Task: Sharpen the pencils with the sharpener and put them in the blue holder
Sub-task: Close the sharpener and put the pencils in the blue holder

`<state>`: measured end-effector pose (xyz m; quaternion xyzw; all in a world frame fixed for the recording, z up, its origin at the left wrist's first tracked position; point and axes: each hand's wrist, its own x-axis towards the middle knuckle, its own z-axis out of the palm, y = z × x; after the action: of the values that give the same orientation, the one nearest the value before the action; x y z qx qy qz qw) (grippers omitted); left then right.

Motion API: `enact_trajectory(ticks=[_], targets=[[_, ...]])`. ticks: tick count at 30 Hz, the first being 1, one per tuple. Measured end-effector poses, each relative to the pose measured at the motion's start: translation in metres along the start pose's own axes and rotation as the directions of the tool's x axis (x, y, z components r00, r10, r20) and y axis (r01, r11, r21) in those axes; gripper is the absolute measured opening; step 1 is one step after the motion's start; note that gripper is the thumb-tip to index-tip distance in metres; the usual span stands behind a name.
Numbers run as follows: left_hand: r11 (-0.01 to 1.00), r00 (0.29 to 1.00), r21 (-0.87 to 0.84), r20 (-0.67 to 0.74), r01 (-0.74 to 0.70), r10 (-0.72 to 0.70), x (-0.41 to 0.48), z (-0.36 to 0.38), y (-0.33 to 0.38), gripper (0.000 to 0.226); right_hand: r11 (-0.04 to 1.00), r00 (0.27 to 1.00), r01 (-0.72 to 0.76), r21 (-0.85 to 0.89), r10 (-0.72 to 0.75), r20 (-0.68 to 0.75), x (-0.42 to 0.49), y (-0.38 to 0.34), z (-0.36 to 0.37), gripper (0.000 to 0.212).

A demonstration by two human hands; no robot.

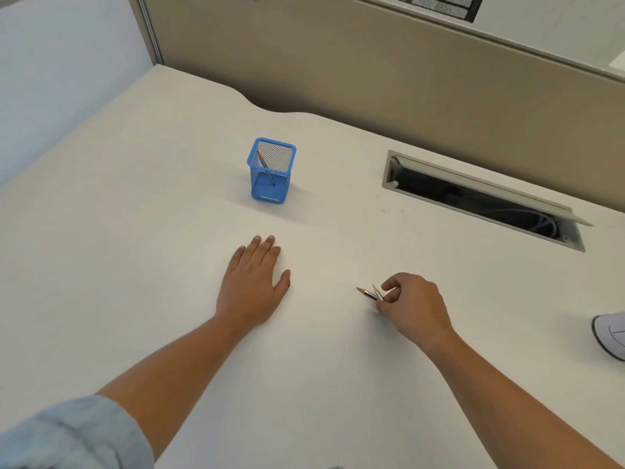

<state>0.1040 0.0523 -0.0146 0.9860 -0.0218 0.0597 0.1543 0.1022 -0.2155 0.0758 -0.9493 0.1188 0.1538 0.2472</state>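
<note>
Far left, bottom corner: a rolled light-blue sleeve on the left forearm, which reaches forward over the pale desk.

Left hand: lies palm down on the desk, fingers straight and close together, thumb set out to the side. It holds nothing and touches only the desk surface.

Beyond the left hand, apart from it: the blue holder, a square mesh cup standing upright on the desk. One pencil is inside, leaning towards the holder's left side.

Right hand: low over the desk, to the right of the left hand and well apart from it. Fingers and thumb are curled and pinch two pencils. Their sharpened tips stick out to the left past the fingers, spread slightly; the shafts are hidden under the hand.

Further right, towards the back: a long rectangular cable opening sunk in the desk, its flap raised and cables inside.

Right edge: part of a white object, cut off by the frame; kind cannot be told.

Behind the desk: a beige partition.
</note>
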Motion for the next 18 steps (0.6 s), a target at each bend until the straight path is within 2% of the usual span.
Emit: enact_trajectory(ticks=[7, 10, 12, 14, 18], targets=[[0.992, 0.999, -0.118, 0.003, 0.044, -0.043, -0.002, -0.005, 0.019, 0.044, 0.994, 0.995, 0.008, -0.107, -0.019, -0.102, 0.011, 0.001, 0.011, 0.018], [0.975, 0.999, -0.222, -0.034, -0.005, -0.002, -0.008, -0.009, 0.042, 0.033, 0.982, 0.998, 0.021, -0.185, -0.033, -0.059, 0.019, 0.001, 0.01, 0.007], [0.953, 0.998, -0.302, -0.057, -0.029, 0.012, -0.013, -0.01, 0.056, 0.027, 0.977, 0.999, 0.038, -0.21, -0.042, -0.016, 0.024, 0.0, 0.009, 0.009], [0.917, 1.0, -0.4, -0.024, -0.003, -0.007, -0.015, -0.012, 0.069, 0.023, 0.971, 0.998, 0.058, -0.232, -0.056, 0.018, 0.028, -0.002, 0.009, 0.008], [0.834, 0.987, -0.53, 0.125, 0.151, -0.099, -0.012, -0.016, 0.085, 0.023, 0.949, 0.992, 0.12, -0.292, -0.102, 0.077, 0.032, -0.009, 0.01, 0.009]])
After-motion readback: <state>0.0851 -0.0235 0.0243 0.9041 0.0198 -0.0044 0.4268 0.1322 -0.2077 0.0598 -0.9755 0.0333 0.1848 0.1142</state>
